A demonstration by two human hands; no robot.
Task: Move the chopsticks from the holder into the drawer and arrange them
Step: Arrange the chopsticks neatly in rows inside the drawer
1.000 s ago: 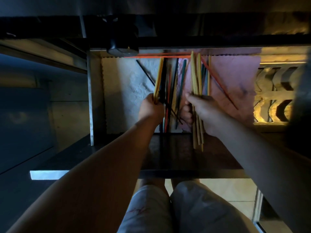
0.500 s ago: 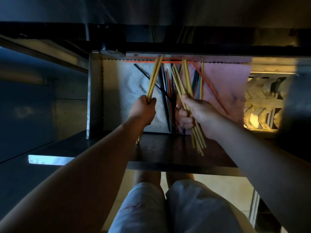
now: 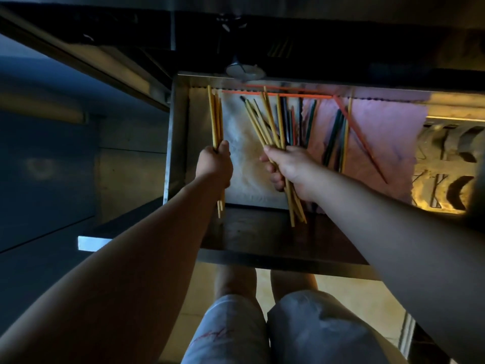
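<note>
Over an open metal drawer lined with white and pink cloths, the left hand grips a bundle of yellow chopsticks near the drawer's left wall. Beside it, the right hand clutches a fanned yellow bunch. Dark and orange chopsticks lie loose on the cloths.
</note>
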